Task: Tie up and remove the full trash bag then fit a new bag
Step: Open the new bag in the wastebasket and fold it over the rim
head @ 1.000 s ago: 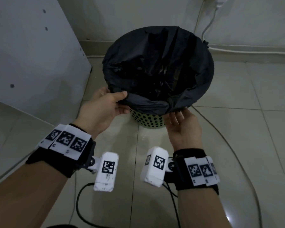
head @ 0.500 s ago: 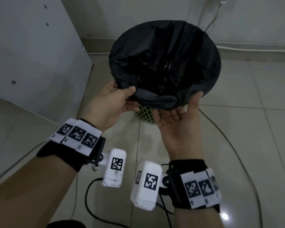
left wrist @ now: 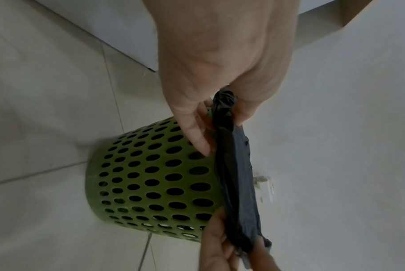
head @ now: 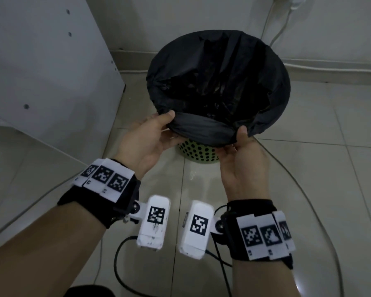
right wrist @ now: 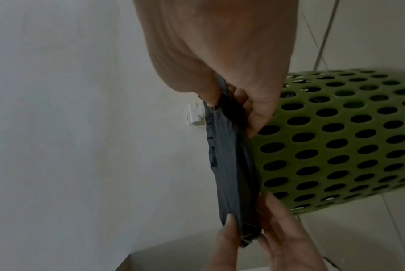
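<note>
Hands (head: 198,144) — both pinching black bag's (head: 204,130) near rim between them

We see a white cabinet panel (head: 41,67) at left, a white cable (head: 334,68) along the wall's base, perhaps a plug (right wrist: 195,115) above.

A plain room indoors, most likely in a home or small office — which of the two cannot be told. The floor (head: 308,168) is pale glossy tile meeting a painted wall (head: 180,18) with a low skirting, and a white cable (head: 330,68) runs along the far wall. A white cabinet panel (head: 41,61) with drilled holes stands at the left — beside a small green perforated wastebasket (head: 198,152) lined with a black bag (head: 223,67).
</note>
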`<state>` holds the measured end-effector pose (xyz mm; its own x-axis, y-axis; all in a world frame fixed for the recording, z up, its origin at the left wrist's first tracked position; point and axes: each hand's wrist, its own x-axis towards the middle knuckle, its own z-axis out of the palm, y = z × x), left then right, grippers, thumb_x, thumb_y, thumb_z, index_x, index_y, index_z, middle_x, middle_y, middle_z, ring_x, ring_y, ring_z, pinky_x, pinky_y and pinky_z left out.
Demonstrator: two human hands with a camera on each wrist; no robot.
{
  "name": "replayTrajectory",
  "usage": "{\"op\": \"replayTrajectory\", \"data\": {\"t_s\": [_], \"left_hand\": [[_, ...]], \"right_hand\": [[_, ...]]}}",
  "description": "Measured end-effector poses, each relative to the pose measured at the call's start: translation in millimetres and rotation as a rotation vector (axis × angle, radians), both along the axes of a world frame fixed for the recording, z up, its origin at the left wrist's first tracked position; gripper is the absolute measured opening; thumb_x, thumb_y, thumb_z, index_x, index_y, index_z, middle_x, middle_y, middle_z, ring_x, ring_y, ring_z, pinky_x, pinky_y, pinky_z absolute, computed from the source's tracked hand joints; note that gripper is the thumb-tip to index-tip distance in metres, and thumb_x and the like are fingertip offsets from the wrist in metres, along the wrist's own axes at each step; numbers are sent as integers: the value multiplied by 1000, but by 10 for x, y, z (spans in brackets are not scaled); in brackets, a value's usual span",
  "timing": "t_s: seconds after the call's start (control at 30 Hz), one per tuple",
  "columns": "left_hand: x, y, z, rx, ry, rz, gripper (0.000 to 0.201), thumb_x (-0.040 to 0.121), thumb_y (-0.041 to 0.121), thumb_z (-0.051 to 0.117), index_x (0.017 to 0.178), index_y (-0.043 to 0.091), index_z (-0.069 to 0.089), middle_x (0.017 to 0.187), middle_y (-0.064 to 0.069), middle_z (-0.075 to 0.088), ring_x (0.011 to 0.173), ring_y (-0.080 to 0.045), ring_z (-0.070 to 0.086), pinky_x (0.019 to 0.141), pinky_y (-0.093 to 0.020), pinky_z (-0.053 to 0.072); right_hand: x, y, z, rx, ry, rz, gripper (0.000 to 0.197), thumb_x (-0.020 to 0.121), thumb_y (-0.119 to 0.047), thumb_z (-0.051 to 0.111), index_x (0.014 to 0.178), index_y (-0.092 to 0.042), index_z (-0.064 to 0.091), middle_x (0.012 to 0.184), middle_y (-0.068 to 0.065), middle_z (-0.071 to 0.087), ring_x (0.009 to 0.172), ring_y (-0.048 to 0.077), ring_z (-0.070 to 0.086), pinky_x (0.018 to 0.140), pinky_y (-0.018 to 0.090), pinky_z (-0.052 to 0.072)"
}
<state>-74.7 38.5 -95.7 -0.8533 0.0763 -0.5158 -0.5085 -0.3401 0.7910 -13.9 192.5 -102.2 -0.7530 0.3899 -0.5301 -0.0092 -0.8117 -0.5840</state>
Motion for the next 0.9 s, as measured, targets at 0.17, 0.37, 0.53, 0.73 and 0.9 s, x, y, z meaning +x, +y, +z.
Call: {"op": "replayTrajectory", "data": {"t_s": [0.17, 0.37, 0.53, 0.73, 0.9], "left_hand": [[-20, 95, 43, -61, -12, 22, 11, 99, 10, 52, 96, 13, 62, 84, 1, 66, 72, -11, 60, 62, -24, 49], [37, 121, 27, -122, -6, -118, 19, 98, 18, 55, 115, 13, 63, 96, 0, 68, 83, -14, 63, 62, -27, 52], [-86, -149, 86, -53, -8, -60, 34, 94, 41, 61, 112, 14, 69, 96, -4, 73, 92, -23, 71, 76, -37, 61], [-120, -122, 79, -42, -16, -114, 20, 101, 25, 53, 109, 12, 67, 86, 1, 76, 78, -14, 72, 63, -25, 59], [-136, -82, 71, -135, -14, -146, 14, 101, 19, 52, 103, 13, 65, 90, -2, 68, 77, -15, 64, 69, -29, 56]], "right_hand": [[11, -88, 21, -5, -17, 29, 26, 100, -20, 60, 118, -2, 64, 116, 15, 73, 105, 26, 72, 86, 40, 61], [10, -184, 16, 40, -84, 97, 30, 97, -14, 64, 125, -4, 63, 121, 13, 71, 108, 27, 69, 78, 34, 61], [62, -16, 49, 84, -57, 108, 28, 99, -10, 58, 127, -6, 61, 121, 11, 71, 110, 27, 69, 92, 43, 59], [171, 84, 3, 77, -27, 106, 29, 102, -14, 55, 130, -9, 60, 122, 8, 71, 111, 25, 69, 94, 47, 57], [233, 68, -65, -182, 77, 12, 30, 100, -4, 43, 122, 2, 62, 113, 15, 70, 104, 27, 66, 94, 45, 57]]}}
